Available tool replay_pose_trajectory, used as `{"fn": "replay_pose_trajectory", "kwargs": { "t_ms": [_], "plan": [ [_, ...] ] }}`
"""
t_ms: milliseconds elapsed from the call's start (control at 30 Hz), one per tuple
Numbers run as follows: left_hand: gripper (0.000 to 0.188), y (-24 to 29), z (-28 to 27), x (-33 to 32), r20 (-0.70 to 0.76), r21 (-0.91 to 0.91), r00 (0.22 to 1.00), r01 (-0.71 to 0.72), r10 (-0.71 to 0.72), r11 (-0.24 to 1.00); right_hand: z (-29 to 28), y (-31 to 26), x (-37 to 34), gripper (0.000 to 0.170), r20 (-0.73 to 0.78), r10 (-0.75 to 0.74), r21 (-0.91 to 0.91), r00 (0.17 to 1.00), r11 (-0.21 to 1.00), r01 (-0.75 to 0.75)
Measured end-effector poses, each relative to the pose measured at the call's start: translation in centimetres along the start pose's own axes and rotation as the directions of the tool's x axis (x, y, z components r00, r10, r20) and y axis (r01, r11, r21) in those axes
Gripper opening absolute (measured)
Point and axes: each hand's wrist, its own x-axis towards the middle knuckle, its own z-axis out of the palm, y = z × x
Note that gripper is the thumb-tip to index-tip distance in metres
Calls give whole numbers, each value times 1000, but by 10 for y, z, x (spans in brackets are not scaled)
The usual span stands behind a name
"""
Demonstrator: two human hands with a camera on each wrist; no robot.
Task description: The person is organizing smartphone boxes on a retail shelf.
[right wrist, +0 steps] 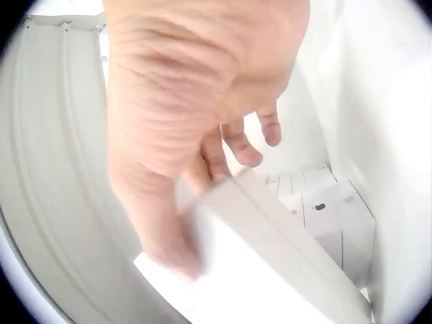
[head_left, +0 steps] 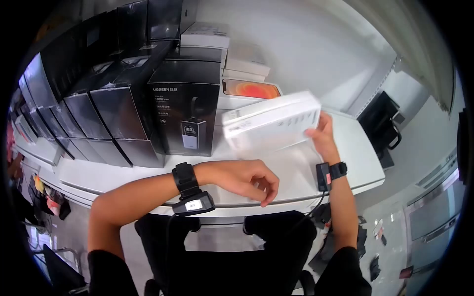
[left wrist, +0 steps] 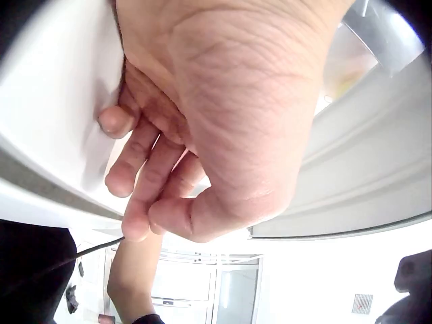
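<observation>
My right hand (head_left: 324, 139) grips a white box (head_left: 276, 123) by its right end, thumb on the near side. The box is tilted above the white table, in front of a phone box (head_left: 249, 89) with an orange-red picture. Seen from the right wrist, the thumb (right wrist: 165, 236) presses one face of the box, and a seam runs along its side. My left hand (head_left: 244, 180) is over the table's front edge with nothing in it. Its fingers (left wrist: 145, 175) are loosely bent in the left wrist view.
Left of the held box stands a black power bank box (head_left: 183, 108), beside tall stacks of dark boxes (head_left: 118, 111). White boxes (head_left: 247, 61) are piled behind, against the wall. The white table (head_left: 296, 172) has a rounded right end. A cable (head_left: 316, 204) hangs from the right wrist.
</observation>
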Motion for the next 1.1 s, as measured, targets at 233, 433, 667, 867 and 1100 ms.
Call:
{"fn": "replay_pose_trajectory", "kwargs": {
  "t_ms": [233, 433, 667, 867, 1100],
  "plan": [
    [12, 1, 1, 1, 16, 24, 998, 61, -61, 998, -19, 2, 0, 54, -388, -19, 274, 922, 952, 135],
    [11, 3, -1, 1, 30, 35, 995, 99, -100, 994, -24, -11, -2, 41, -648, -99, 230, 755, 920, 318],
    [9, 7, -1, 4, 6, 16, 994, 106, -106, 994, -24, -13, 3, 54, -666, -237, -14, 707, 952, 306],
    [9, 6, 0, 4, 13, 22, 994, 106, -106, 994, -15, -5, 5, 61, -444, -124, -138, 887, 988, 69],
    [11, 6, -1, 4, 24, 35, 993, 113, -114, 993, -13, -3, 3, 71, -365, -61, -154, 929, 988, 4]
  ]
}}
